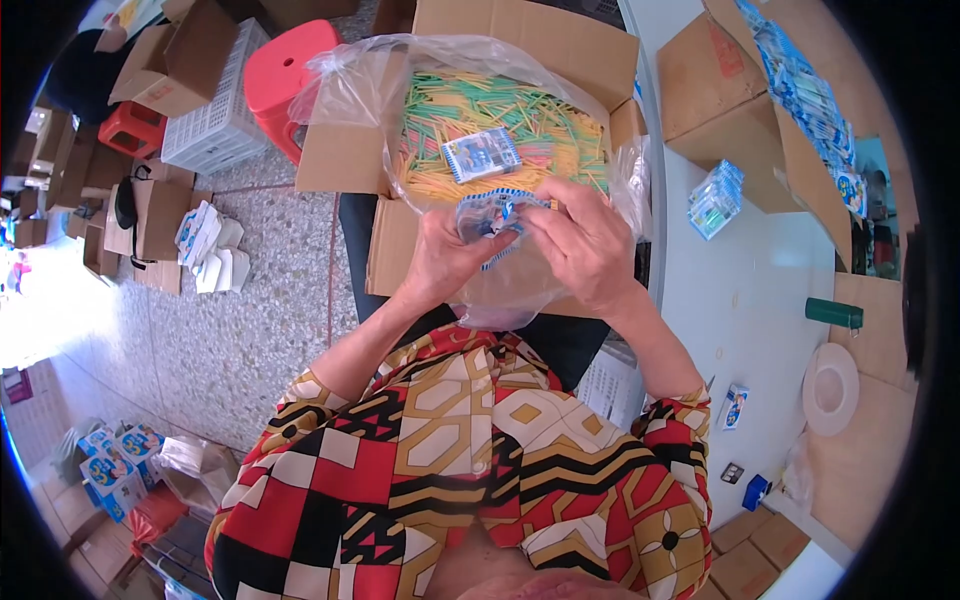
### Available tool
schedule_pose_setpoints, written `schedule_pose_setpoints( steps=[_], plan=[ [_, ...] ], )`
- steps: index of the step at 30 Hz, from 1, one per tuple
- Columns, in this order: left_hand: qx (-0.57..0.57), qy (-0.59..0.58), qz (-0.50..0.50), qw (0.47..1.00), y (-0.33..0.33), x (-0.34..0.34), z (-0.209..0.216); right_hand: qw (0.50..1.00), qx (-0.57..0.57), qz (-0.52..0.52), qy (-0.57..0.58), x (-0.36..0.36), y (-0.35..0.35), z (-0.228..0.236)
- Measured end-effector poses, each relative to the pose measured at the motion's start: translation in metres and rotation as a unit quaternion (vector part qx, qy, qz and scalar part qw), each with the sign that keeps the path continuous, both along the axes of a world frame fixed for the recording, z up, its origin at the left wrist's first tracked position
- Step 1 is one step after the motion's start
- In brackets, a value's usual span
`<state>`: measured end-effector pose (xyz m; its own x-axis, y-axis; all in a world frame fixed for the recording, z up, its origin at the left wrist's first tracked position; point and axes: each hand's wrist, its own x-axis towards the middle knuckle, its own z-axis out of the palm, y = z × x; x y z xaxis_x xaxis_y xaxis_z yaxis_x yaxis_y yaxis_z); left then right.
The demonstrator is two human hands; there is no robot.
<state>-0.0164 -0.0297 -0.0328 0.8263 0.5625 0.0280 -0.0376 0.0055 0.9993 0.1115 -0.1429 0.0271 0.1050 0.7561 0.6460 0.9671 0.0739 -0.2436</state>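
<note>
Both my hands meet over a cardboard box [345,155] on my lap. My left hand [440,255] and my right hand [585,240] together pinch a small clear blue-printed packet [492,213]. The box is lined with a clear plastic bag [350,75] and holds a heap of thin green, yellow and pink sticks [500,110]. Another blue packet [482,153] lies on top of the sticks, just beyond my fingers.
A white table [750,290] on my right carries a stack of filled packets [716,198], an open carton of blue packets [800,90], a green cylinder [833,313] and a white lid [830,388]. A red stool [285,75], a white crate [220,110] and cartons stand on the speckled floor at left.
</note>
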Motion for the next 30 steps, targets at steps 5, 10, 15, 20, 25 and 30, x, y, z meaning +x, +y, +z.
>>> schedule_pose_setpoints(
  steps=[5, 10, 15, 20, 25, 30],
  plan=[
    [-0.054, -0.020, 0.009, 0.998, 0.003, -0.002, -0.007, 0.982, -0.125, 0.031, 0.141, 0.005, 0.004, 0.007],
    [-0.147, -0.030, 0.038, 0.988, 0.013, -0.003, -0.011, 0.907, -0.106, 0.040, 0.405, 0.028, 0.037, -0.005],
    [-0.181, -0.015, 0.054, 0.982, 0.028, -0.010, -0.007, 0.907, -0.163, -0.067, 0.382, 0.083, 0.088, -0.054],
    [-0.196, 0.008, 0.077, 0.978, 0.040, -0.019, -0.014, 0.979, -0.149, -0.095, 0.098, 0.129, 0.129, -0.124],
    [-0.204, 0.020, 0.077, 0.976, 0.046, -0.024, -0.012, 0.968, -0.208, -0.134, 0.030, 0.144, 0.149, -0.145],
    [-0.207, 0.015, 0.068, 0.976, 0.051, -0.021, -0.015, 0.955, -0.262, -0.136, -0.018, 0.150, 0.159, -0.149]
  ],
)
